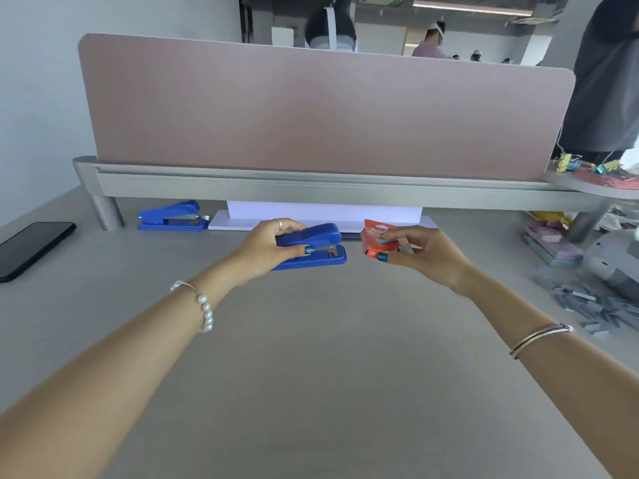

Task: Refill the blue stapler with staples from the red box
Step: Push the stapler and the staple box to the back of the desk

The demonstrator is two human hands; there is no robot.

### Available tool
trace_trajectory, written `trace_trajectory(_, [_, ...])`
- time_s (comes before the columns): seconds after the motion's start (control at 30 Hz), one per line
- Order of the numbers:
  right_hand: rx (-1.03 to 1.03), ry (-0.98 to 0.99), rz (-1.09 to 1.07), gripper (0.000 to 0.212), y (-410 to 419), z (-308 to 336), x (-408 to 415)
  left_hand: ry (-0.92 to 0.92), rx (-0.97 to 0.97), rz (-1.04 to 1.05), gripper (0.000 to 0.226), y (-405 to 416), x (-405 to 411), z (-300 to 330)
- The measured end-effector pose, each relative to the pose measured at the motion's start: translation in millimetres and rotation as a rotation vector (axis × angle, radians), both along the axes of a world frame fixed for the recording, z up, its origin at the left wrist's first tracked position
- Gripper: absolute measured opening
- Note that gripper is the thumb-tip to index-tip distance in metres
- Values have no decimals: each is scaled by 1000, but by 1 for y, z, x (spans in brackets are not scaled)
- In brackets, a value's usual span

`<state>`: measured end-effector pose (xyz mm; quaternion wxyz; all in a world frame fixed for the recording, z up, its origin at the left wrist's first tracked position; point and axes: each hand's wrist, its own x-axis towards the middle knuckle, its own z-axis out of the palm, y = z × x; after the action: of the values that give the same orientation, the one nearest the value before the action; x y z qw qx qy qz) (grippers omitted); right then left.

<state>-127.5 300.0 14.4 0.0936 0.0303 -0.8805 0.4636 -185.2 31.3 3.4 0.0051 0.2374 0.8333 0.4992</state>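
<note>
A blue stapler (320, 245) lies on the grey desk in the middle, its nose pointing right and its lid nearly down. My left hand (268, 248) grips its rear half, fingers over the top and thumb on the side. Just to its right, my right hand (423, 255) holds the small red box (371, 236) above the desk. The box's flap is open and grey staple strips (389, 242) show at its mouth under my fingertips.
A second blue stapler (171, 216) sits at the back left under the metal rail. A black phone (31, 248) lies at the left edge. White paper (323, 216) rests behind the hands. Loose staple strips (594, 305) and stationery clutter the right side. A pink divider (325, 108) closes the back.
</note>
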Motion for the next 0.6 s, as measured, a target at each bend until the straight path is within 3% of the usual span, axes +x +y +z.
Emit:
trace_trajectory(0.33, [55,-53,-6,29,7,-21,-50,-30,-25,18,20,14,-56,-18])
trace_trajectory(0.6, [212,-88,57,38,7,-46,-57,-56,-101,-18,23,13,-61,-33])
